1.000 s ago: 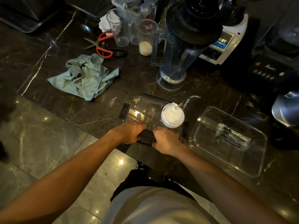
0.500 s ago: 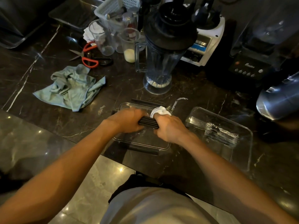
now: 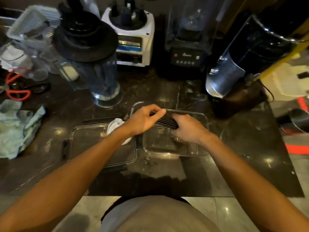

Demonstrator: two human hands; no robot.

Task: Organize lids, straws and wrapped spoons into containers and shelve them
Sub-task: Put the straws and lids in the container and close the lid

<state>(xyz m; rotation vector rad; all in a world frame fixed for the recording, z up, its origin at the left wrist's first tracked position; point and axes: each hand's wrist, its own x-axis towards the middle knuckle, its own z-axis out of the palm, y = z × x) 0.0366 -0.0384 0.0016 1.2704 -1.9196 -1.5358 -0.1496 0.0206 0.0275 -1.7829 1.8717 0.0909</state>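
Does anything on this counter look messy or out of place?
Yes. A rumpled green cloth lies bunched at the left edge, with red-handled scissors loose beside it. A blender jug stands on the counter off its base. Both hands, left and right, hold black straws over a clear box.

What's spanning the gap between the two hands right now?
In the head view, a bundle of black straws bridges the left hand and right hand, each gripping one end, above the clear container.
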